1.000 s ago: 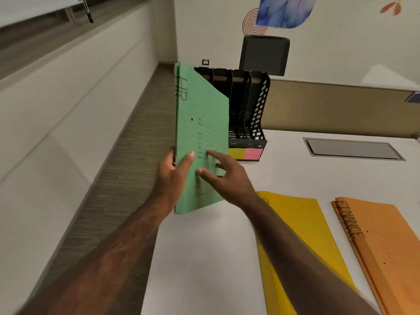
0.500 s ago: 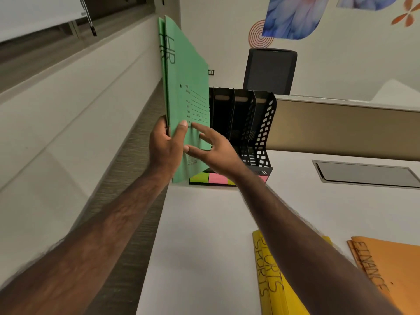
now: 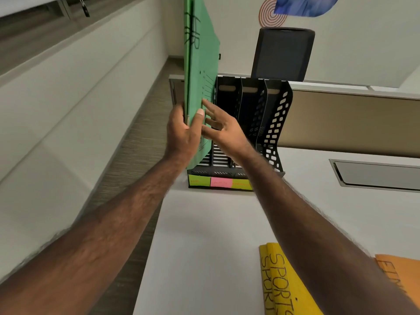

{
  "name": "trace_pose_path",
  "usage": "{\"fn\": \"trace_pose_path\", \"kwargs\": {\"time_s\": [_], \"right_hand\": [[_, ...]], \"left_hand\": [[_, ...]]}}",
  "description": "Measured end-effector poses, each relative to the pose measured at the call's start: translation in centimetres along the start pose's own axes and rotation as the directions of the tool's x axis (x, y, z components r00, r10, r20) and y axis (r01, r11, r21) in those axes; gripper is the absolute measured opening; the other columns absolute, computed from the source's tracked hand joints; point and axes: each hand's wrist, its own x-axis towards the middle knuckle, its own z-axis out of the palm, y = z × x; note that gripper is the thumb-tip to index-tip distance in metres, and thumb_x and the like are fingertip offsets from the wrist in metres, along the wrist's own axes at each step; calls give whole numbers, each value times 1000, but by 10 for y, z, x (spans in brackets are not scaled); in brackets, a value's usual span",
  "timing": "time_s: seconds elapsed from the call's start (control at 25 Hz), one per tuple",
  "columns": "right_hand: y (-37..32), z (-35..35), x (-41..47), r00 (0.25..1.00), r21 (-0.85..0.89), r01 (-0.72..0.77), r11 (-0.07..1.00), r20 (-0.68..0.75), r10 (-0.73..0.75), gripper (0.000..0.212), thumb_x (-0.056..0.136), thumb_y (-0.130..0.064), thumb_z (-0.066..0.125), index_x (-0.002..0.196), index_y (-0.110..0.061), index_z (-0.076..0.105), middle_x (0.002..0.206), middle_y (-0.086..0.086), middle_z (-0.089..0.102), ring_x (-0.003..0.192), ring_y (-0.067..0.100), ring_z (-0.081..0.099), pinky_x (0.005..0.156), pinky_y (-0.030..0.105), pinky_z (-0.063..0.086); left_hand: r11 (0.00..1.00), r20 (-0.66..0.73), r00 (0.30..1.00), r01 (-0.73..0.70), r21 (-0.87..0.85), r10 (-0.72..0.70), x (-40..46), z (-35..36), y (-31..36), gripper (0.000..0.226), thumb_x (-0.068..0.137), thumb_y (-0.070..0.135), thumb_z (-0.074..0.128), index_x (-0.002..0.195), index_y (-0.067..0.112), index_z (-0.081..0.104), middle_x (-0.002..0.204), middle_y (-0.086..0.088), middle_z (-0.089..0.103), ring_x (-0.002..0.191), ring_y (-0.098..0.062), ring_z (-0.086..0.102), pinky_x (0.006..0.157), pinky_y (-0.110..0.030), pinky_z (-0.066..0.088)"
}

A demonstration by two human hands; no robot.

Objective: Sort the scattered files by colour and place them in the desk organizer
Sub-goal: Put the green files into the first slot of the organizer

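Observation:
Green files (image 3: 200, 57) marked "HR" stand upright, their lower end at the leftmost slot of the black desk organizer (image 3: 275, 123). My left hand (image 3: 181, 133) grips their near edge, thumb across the front. My right hand (image 3: 223, 130) is open, fingertips resting flat against the green cover. Coloured sticky labels (image 3: 219, 182) run along the organizer's base. Yellow files (image 3: 281, 283) marked "SPORTS" and an orange file (image 3: 400, 276) lie flat on the white desk (image 3: 204, 235) at the near right.
The organizer's other slots hold nothing that I can see. A grey cable hatch (image 3: 377, 176) is set into the desk at right. A tan partition (image 3: 354, 119) runs behind, with a dark chair back (image 3: 281, 54) beyond it. The desk's left edge drops to carpet floor.
Both hands have carried the green files away from me and up to the organizer's left slot. My view has moved closer, so the yellow and orange files sit lower in frame.

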Motion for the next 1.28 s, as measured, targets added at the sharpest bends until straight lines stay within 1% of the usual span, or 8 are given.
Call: {"fn": "trace_pose_path", "kwargs": {"time_s": [0.2, 0.32, 0.48, 0.6, 0.8, 1.0, 1.12, 1.28], "right_hand": [[18, -11, -1, 998, 12, 3, 1000, 66, -4, 101, 88, -26, 84, 167, -39, 23, 174, -3, 26, 156, 26, 35, 101, 27, 54], [26, -18, -4, 990, -11, 30, 999, 135, -28, 115, 85, -14, 87, 169, -42, 12, 177, 3, 18, 160, 29, 26, 116, 40, 45], [28, -19, -5, 981, -51, 81, 995, 179, -70, 122, 85, -5, 85, 169, -40, 5, 177, 4, 13, 163, 27, 19, 125, 41, 35], [30, -18, -2, 977, -79, 140, 987, 173, -125, 121, 84, -4, 83, 170, -38, 4, 178, 0, 11, 163, 23, 16, 125, 35, 31], [37, -10, 11, 975, -134, 182, 974, 153, -161, 120, 85, -4, 81, 168, -41, 2, 178, -2, 11, 163, 17, 15, 116, 11, 28], [54, 2, 13, 977, -206, 194, 959, 128, -170, 117, 88, -3, 78, 168, -41, 1, 177, -4, 10, 152, -2, 14, 103, -5, 27], [58, 2, 17, 978, -206, 198, 958, 104, -180, 115, 89, -3, 76, 168, -43, 1, 177, -4, 11, 148, -8, 15, 103, -5, 28], [59, 1, 19, 980, -215, 189, 958, 96, -172, 118, 90, -3, 75, 166, -47, -4, 178, -3, 7, 152, -2, 16, 108, -1, 29]], "left_hand": [[999, 142, 990, 13, -29, -8, -5, 6, -17, 39, 104, 45, 59, 131, 17, 60, 120, 2, 72, 112, -6, 70, 91, -22, 58], [999, 289, 957, 23, -39, -11, -8, 0, -28, 48, 104, 47, 56, 140, 16, 56, 129, -5, 70, 122, -17, 67, 99, -34, 58], [997, 420, 907, 21, -69, 10, -7, -14, -38, 48, 105, 35, 58, 148, 15, 49, 139, -7, 65, 132, -25, 61, 109, -46, 53], [995, 439, 898, 22, -97, 23, -3, -19, -37, 49, 103, 27, 61, 147, 10, 48, 138, -10, 64, 129, -26, 63, 110, -45, 52], [991, 439, 898, 77, -107, -23, 3, -20, -48, 52, 98, 14, 63, 145, 5, 43, 138, -21, 59, 130, -37, 60, 113, -60, 47], [985, 435, 892, 162, -59, -120, -6, -19, -67, 57, 98, 11, 62, 151, 16, 40, 143, -10, 61, 137, -27, 58, 115, -58, 47], [984, 445, 887, 167, -57, -125, -4, -18, -70, 55, 101, 13, 60, 151, 21, 40, 145, -10, 61, 139, -28, 57, 114, -60, 47], [984, 467, 876, 167, -54, -123, -2, -18, -73, 53, 101, 13, 61, 149, 20, 40, 144, -14, 61, 139, -32, 57, 115, -63, 45]]}}
